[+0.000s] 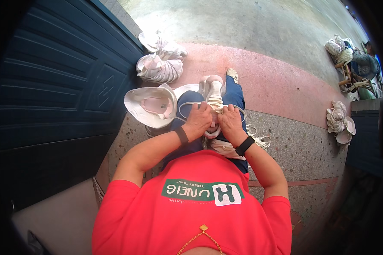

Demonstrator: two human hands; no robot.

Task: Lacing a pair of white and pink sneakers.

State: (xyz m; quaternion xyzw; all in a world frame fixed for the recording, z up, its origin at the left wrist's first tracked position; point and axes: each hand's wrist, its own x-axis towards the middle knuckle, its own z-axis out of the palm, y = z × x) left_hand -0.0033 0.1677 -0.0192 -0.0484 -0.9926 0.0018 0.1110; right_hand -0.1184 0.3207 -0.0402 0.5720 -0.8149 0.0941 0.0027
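Across my lap lies a pink and white sneaker upper (212, 81), its laced throat and tongue toward the far side. My left hand (198, 120) is closed at the left edge of the lacing, pinching a cream shoelace (184, 104) that loops out to the left. On the other edge my right hand (230, 123) is likewise closed on the lace, with a second loop curving out to the right. My fingertips hide the eyelets between them. Beside my left knee another white upper with a pink lining (154, 104) stands with its opening up.
Two stacked bundles of white uppers (159, 70) rest by the dark blue door (64, 76). Loose laces (259, 138) hang right of my lap. Farther right are another bundle of uppers (339, 121) and a wooden chair (344, 74) with piled goods.
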